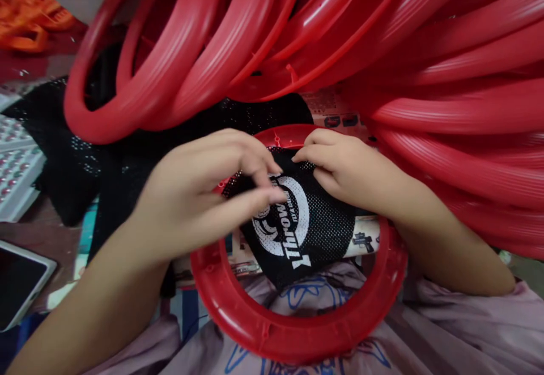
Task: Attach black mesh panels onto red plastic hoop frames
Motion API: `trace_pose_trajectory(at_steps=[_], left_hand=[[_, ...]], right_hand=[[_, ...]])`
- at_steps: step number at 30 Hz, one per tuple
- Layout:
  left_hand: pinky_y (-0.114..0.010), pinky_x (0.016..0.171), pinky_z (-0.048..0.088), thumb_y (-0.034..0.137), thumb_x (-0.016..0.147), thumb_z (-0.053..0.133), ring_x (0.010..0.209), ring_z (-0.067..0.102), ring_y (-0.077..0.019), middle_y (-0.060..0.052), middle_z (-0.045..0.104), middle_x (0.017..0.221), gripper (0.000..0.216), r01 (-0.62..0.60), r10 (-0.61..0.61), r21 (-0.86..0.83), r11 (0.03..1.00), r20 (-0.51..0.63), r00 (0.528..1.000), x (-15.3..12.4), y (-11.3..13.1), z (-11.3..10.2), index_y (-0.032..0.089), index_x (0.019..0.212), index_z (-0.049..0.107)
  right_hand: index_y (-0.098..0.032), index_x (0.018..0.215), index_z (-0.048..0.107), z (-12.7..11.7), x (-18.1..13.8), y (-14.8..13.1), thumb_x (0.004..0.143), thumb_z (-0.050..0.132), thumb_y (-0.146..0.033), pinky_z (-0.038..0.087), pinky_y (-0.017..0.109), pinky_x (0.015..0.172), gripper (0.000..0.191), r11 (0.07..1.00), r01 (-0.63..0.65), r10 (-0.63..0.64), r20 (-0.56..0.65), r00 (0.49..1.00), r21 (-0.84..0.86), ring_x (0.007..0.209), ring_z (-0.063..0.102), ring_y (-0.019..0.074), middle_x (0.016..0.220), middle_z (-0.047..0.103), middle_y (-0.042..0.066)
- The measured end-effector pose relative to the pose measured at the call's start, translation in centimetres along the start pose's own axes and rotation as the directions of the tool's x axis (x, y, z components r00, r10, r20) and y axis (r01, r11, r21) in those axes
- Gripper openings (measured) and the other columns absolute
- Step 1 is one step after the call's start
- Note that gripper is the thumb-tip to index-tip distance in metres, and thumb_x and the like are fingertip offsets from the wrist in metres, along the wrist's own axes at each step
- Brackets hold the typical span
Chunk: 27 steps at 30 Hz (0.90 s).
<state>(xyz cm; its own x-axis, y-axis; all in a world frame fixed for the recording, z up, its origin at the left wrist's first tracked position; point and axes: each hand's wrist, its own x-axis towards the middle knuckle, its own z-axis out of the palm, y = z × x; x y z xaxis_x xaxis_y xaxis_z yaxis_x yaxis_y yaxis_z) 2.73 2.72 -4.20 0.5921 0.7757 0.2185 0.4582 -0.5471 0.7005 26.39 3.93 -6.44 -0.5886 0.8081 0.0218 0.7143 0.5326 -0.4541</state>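
A black mesh cloth [335,233] with white printed lettering lies over a red plastic ring [297,338], whose hollow underside with small posts faces up. My right hand [340,165] is at the cloth's upper edge, by the far side of the ring, fingers bent and pinching the mesh. Above the cloth's left part hovers my left hand [212,188], slightly smeared by motion. Its thumb and bent forefinger come together at the tips; whatever is between them, if anything, is too small to make out. The ring's left and right sides are partly behind my wrists.
Many red rings [238,41] are stacked across the back and right, close to my hands. More black mesh [63,143] lies at left. Beside it are a white tray of small pieces [17,188], a phone [21,284] and orange plastic parts [29,12].
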Motion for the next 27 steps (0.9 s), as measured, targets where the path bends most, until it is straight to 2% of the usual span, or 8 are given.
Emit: trace_pose_trajectory(at_steps=[1,4,7,10,13,17,21,27], left_hand=[[-0.032,0.082,0.053,0.032,0.086,0.067,0.089,0.065,-0.0171,-0.002,0.07,0.088,0.014,-0.025,0.028,0.051,0.998,-0.052,0.998,1.3,-0.8,0.4,0.024,0.076,0.062],[-0.035,0.092,0.052,0.023,0.088,0.057,0.098,0.066,-0.019,-0.004,0.072,0.096,0.012,-0.043,0.047,0.083,0.996,-0.04,0.998,4.0,-2.8,1.7,0.02,0.079,0.064],[-0.036,0.097,0.049,0.022,0.09,0.05,0.11,0.064,-0.0221,-0.006,0.071,0.101,0.017,0.016,-0.014,0.048,0.999,-0.04,0.999,5.1,-3.7,2.5,0.017,0.084,0.065],[-0.034,0.093,0.051,0.024,0.09,0.048,0.109,0.065,-0.022,-0.005,0.072,0.105,0.021,0.138,-0.138,-0.044,0.989,0.006,0.99,5.3,-3.9,2.4,0.017,0.092,0.068],[-0.034,0.091,0.052,0.029,0.086,0.055,0.106,0.067,-0.0223,-0.004,0.073,0.109,0.019,0.209,-0.199,-0.137,0.968,0.083,0.976,5.2,-4.0,1.8,0.018,0.086,0.071],[-0.037,0.097,0.049,0.03,0.077,0.065,0.105,0.067,-0.0229,-0.005,0.072,0.112,0.014,0.21,-0.191,-0.168,0.963,0.123,0.974,5.0,-4.5,1.3,0.019,0.077,0.074],[-0.037,0.096,0.049,0.03,0.073,0.068,0.102,0.067,-0.022,-0.005,0.071,0.112,0.013,0.204,-0.185,-0.14,0.969,0.137,0.973,5.0,-4.7,1.3,0.019,0.077,0.074],[-0.032,0.081,0.051,0.023,0.077,0.061,0.095,0.068,-0.0213,-0.005,0.073,0.09,0.012,0.238,-0.23,-0.138,0.961,0.068,0.971,5.1,-4.3,2.2,0.016,0.07,0.068]], right_hand=[[-0.013,0.102,0.07,0.0,0.0,0.0,0.084,0.042,-0.007,0.048,0.034,0.081,0.035,1.0,-0.004,0.004,0.006,1.0,-0.001,0.089,0.059,0.0206,0.101,0.062,0.011],[-0.012,0.103,0.07,0.2,0.0,-0.1,0.083,0.041,-0.004,0.047,0.033,0.081,0.036,1.0,0.007,-0.007,-0.005,1.0,0.004,0.091,0.059,0.02,0.103,0.062,0.011],[-0.012,0.102,0.071,0.2,-0.1,-0.2,0.083,0.042,-0.004,0.048,0.032,0.078,0.036,0.999,0.047,-0.047,-0.031,0.998,-0.018,0.086,0.059,0.019,0.1,0.063,0.01],[-0.014,0.1,0.071,0.2,-0.2,-0.3,0.084,0.042,-0.006,0.048,0.031,0.073,0.033,0.996,0.076,-0.079,-0.059,0.995,-0.036,0.081,0.058,0.0179,0.096,0.064,0.009],[-0.012,0.098,0.071,0.3,-0.2,-0.3,0.087,0.046,-0.011,0.049,0.031,0.074,0.028,0.992,0.118,-0.121,-0.102,0.987,-0.036,0.08,0.059,0.0182,0.093,0.065,0.01],[-0.012,0.092,0.072,0.7,-0.1,-0.1,0.093,0.05,-0.02,0.05,0.032,0.075,0.024,0.982,0.163,-0.175,-0.146,0.974,-0.093,0.079,0.059,0.0188,0.089,0.065,0.01],[-0.012,0.091,0.072,1.0,0.0,0.2,0.092,0.046,-0.013,0.048,0.031,0.068,0.026,0.974,0.169,-0.196,-0.189,0.962,-0.152,0.075,0.057,0.0185,0.085,0.063,0.01],[-0.013,0.098,0.073,0.9,0.0,0.1,0.093,0.044,-0.015,0.045,0.03,0.066,0.029,0.97,0.149,-0.184,-0.183,0.966,-0.19,0.073,0.053,0.0175,0.085,0.061,0.009]])
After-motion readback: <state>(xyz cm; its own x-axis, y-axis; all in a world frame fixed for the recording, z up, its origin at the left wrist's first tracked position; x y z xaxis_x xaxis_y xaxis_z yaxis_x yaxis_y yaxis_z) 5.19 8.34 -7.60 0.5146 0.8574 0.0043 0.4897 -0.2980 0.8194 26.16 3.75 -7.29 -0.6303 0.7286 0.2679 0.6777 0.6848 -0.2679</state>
